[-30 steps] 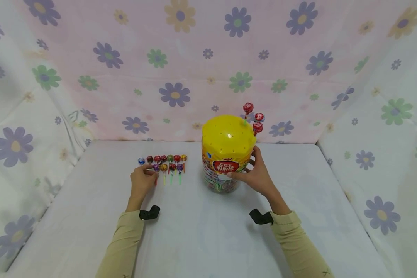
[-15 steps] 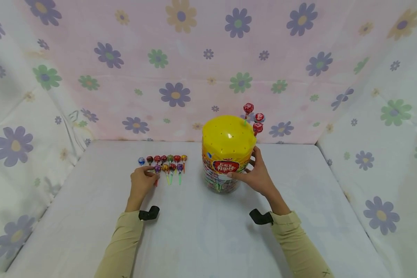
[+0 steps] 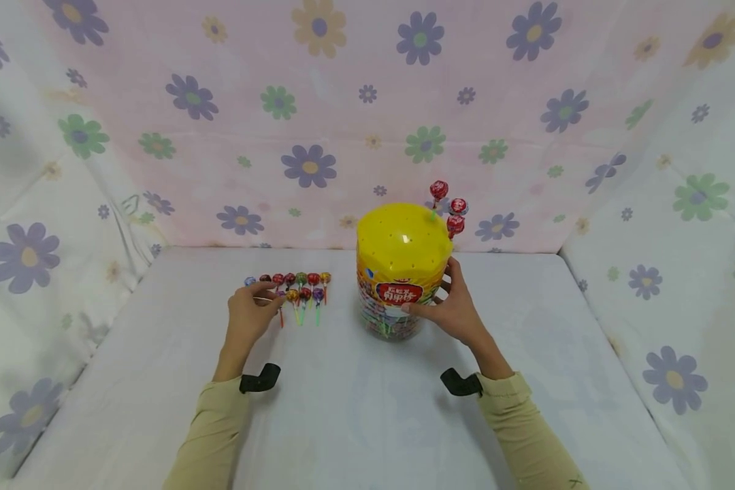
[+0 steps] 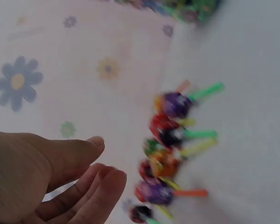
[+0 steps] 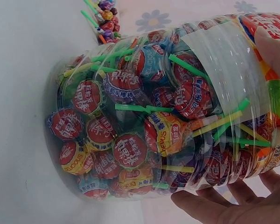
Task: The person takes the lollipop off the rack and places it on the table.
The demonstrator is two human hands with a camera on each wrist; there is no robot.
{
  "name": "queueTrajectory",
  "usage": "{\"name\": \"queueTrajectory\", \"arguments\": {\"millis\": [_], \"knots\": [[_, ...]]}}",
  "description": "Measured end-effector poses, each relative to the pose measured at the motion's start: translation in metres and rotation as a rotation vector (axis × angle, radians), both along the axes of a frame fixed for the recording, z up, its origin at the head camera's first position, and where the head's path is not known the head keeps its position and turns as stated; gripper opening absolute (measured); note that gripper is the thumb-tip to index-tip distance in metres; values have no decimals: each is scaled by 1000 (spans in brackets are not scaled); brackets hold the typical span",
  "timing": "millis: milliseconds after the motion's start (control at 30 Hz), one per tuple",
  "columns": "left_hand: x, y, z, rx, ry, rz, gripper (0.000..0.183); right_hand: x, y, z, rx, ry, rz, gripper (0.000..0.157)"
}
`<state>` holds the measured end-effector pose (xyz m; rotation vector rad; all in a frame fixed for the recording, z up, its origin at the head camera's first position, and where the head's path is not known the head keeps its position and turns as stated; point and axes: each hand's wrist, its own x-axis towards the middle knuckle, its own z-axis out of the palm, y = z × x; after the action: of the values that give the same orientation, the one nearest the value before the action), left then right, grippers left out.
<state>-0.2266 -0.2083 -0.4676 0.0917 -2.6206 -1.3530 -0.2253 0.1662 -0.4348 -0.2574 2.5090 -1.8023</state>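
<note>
My left hand (image 3: 249, 314) hovers over the left end of two rows of wrapped lollipops. In the left wrist view its thumb and fingers are apart, with nothing between them. A purple lollipop with a red stick (image 4: 158, 192) lies nearest to it; the head view mostly hides its wrapped top. Beside that is an orange lollipop with a yellow stick (image 4: 163, 163). My right hand (image 3: 456, 314) grips the right side of a clear jar (image 3: 390, 320) full of lollipops. The jar has a yellow lid (image 3: 398, 235) with small holes. Several red-wrapped lollipops (image 3: 439, 190) stick up at its right edge.
A white-covered table (image 3: 355, 408) lies under everything. Flower-patterned cloth (image 3: 355, 82) hangs behind and at both sides. The back row of lollipops, including a green one (image 3: 301, 278), lies on the table left of the jar.
My left hand has let go of the purple lollipop and risen slightly. The purple and orange lollipops have shifted a little to the right. My right hand and the jar stay in place.
</note>
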Motion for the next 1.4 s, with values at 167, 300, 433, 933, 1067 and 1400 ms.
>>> {"name": "queueTrajectory", "arguments": {"millis": [167,300,433,933,1067,1400], "knots": [[5,23,28,50,156,-106,27,0,0,1,-2,-6,1,105],[10,48,54,167,231,-175,26,-1,0,3,-2,-9,2,104],[13,77,78,291,278,-217,27,-2,0,4,1,-1,2,104],[18,179,124,382,549,-433,27,-4,0,3,23,19,-14,103],[18,200,132,357,496,-474,33,-4,1,3,15,26,-10,101],[10,230,146,353,331,-535,45,-3,1,3,6,0,-1,105]]}}
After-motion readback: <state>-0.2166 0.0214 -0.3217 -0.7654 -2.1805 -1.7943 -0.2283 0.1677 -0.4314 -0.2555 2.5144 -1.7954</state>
